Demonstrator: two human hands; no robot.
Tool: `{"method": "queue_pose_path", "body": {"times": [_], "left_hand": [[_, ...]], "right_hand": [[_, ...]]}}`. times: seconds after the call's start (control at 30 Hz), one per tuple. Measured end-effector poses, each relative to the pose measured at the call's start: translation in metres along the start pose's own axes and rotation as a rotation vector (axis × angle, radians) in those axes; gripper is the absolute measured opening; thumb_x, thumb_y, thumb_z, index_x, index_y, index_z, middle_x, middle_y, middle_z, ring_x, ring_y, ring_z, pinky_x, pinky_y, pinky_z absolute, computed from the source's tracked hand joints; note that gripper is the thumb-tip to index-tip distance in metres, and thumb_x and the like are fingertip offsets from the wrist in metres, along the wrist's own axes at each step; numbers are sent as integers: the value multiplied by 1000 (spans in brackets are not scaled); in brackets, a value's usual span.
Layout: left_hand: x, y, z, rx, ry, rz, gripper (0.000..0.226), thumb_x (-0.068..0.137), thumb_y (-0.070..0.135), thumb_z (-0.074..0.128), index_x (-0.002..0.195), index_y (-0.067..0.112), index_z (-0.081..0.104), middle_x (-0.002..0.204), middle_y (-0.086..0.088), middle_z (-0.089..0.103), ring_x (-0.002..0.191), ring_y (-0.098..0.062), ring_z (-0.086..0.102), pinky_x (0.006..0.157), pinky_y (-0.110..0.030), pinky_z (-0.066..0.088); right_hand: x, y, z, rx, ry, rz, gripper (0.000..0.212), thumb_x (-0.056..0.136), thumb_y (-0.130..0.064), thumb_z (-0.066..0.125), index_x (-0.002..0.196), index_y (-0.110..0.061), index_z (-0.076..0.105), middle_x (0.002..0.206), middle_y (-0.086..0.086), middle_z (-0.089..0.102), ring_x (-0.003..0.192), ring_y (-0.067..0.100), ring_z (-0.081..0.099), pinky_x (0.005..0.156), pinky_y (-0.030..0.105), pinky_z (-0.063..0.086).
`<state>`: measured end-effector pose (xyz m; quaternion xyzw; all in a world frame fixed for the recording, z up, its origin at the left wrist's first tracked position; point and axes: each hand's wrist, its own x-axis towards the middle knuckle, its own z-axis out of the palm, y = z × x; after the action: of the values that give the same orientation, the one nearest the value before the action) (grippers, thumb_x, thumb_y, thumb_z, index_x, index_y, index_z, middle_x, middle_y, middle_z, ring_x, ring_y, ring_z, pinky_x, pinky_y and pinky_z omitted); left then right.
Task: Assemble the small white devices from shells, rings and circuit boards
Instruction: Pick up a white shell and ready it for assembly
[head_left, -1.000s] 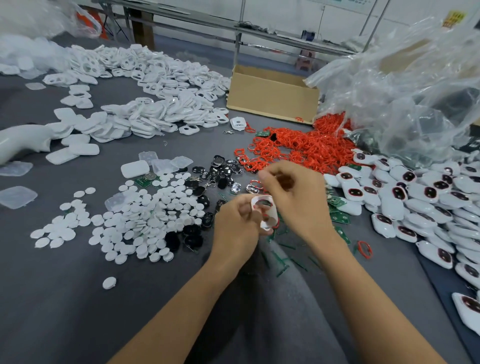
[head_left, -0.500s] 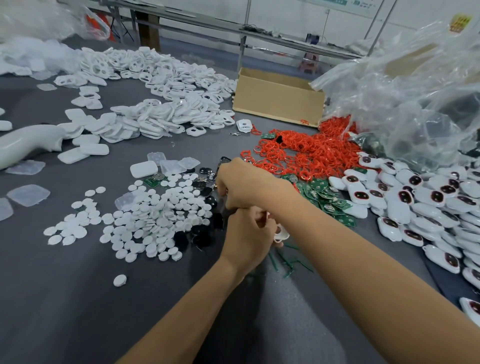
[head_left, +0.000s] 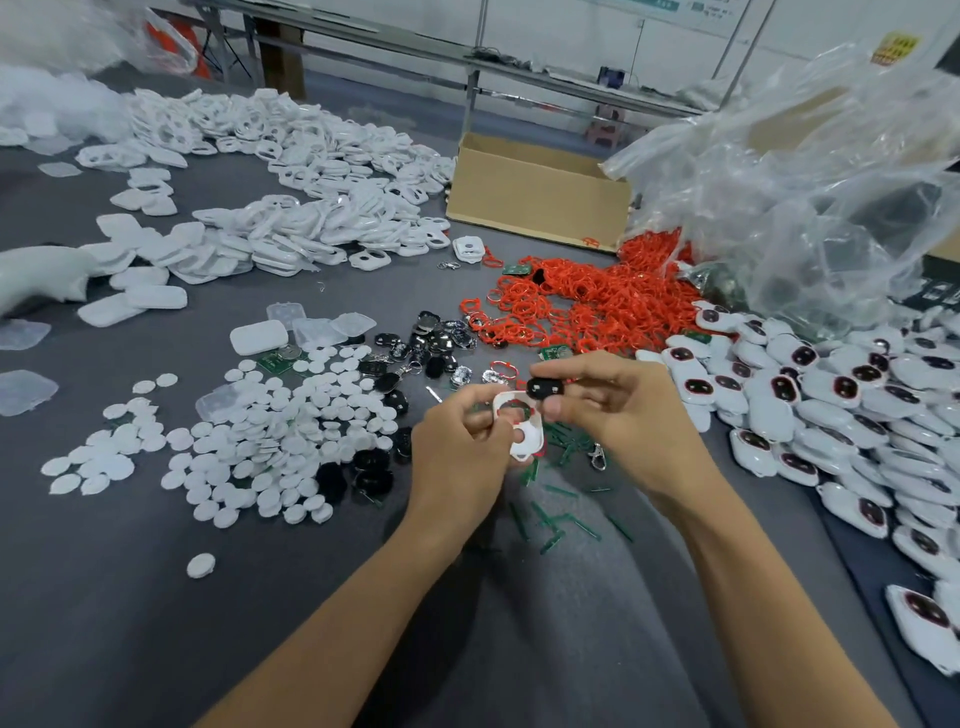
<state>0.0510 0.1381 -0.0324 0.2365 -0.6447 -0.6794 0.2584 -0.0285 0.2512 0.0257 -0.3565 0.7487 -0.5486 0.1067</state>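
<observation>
While our left hand (head_left: 462, 457) holds the white shell (head_left: 525, 434) up just above the grey table (head_left: 130, 597), we judge the step in hand to be seating the small black insert (head_left: 545, 387) into the shell's upper opening. To do it well, we should line the insert's long side up with the opening first. We then bring it down flat rather than corner-first and press evenly, so that the red ring (head_left: 513, 402) that seems to lie round the hole is not pinched out of place. The shell needs firm backing from the left fingers, or it will tip under the push.

Our left hand is turned palm inward, its thumb and fingers curled round the shell's left edge, gripping it tilted with its open face toward us. Our right hand (head_left: 623, 415) lies to the right of the shell, with thumb and forefinger closed in a narrow pinch on the black insert. Its other fingers are loosely curled beneath. The insert sits just above the shell's top edge, very near it; we cannot tell whether the two touch. Both forearms reach forward over the near table edge, between the spread of white discs (head_left: 270, 431) on the left and the heap of finished devices (head_left: 805, 395) on the right.
</observation>
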Motion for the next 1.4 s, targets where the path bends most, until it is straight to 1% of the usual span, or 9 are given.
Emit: {"method": "queue_pose_path", "body": {"times": [0.1, 0.27, 0.47, 0.63, 0.8, 1.0, 1.17, 1.23, 1.4], "left_hand": [[1, 0, -1, 3, 25, 34, 18, 89, 8, 66, 101, 19, 71, 82, -2, 76, 78, -20, 73, 79, -48, 59], [1, -2, -1, 32, 15, 67, 15, 89, 10, 67, 97, 21, 73, 83, 4, 76, 80, -13, 73, 80, -47, 59], [0, -2, -2, 45, -5, 94, 12, 91, 11, 66, 99, 18, 73, 86, 1, 76, 80, -14, 73, 80, -46, 59], [-5, 0, -1, 46, -66, 115, 20, 90, 3, 63, 102, 16, 74, 88, 0, 77, 82, -13, 73, 80, -45, 60], [-5, 3, -2, -14, -113, 48, 30, 84, -6, 65, 101, 17, 74, 90, -1, 77, 86, -18, 73, 79, -39, 59], [-6, 6, -3, -38, -134, 9, 27, 83, -6, 66, 100, 13, 73, 88, -5, 76, 85, -23, 73, 83, -46, 59], [-9, 8, -4, 38, -133, 61, 21, 82, -2, 69, 89, 17, 70, 80, -2, 76, 74, -19, 73, 75, -43, 61], [-10, 8, -4, 82, -143, 101, 17, 81, 0, 71, 89, 15, 70, 79, -1, 76, 72, -16, 73, 73, -39, 61], [-11, 5, -4, 194, -177, 187, 13, 82, 0, 71, 87, 13, 69, 77, 2, 76, 71, -9, 72, 73, -27, 58]], "right_hand": [[-8, 9, 2, 32, 29, -16, 37, 78, 10, 68, 93, -24, 71, 79, 1, 59, 63, 2, 49, 63, 13, 43], [-9, 17, 6, -35, 32, -26, 36, 79, 12, 67, 96, -20, 69, 98, 25, 59, 72, 17, 50, 68, 24, 44], [-11, 19, 10, -40, 100, -90, 23, 81, 8, 67, 91, -11, 73, 84, 10, 68, 64, 20, 62, 63, 28, 52], [-11, 20, 23, 126, 223, -2, 20, 79, 11, 66, 78, -9, 69, 61, -2, 68, 50, 13, 60, 51, 20, 49], [-11, 24, 27, -175, 349, -86, 21, 72, -3, 77, 72, -22, 70, 78, 4, 59, 58, 17, 47, 55, 18, 36], [-11, 27, 29, 11, 388, 68, 25, 68, -7, 82, 74, -21, 61, 70, 5, 61, 53, 12, 51, 53, 21, 41], [-11, 26, 23, 211, 197, 202, 16, 74, 0, 76, 79, -11, 66, 73, 11, 65, 64, 22, 54, 64, 36, 49], [-11, 25, 19, 285, 127, 239, 13, 74, 4, 74, 77, -8, 69, 70, 11, 65, 64, 22, 58, 63, 32, 51], [-13, 28, 15, 168, 138, 255, 15, 74, 4, 75, 71, -8, 66, 62, 17, 55, 62, 24, 50, 63, 34, 41]]}}
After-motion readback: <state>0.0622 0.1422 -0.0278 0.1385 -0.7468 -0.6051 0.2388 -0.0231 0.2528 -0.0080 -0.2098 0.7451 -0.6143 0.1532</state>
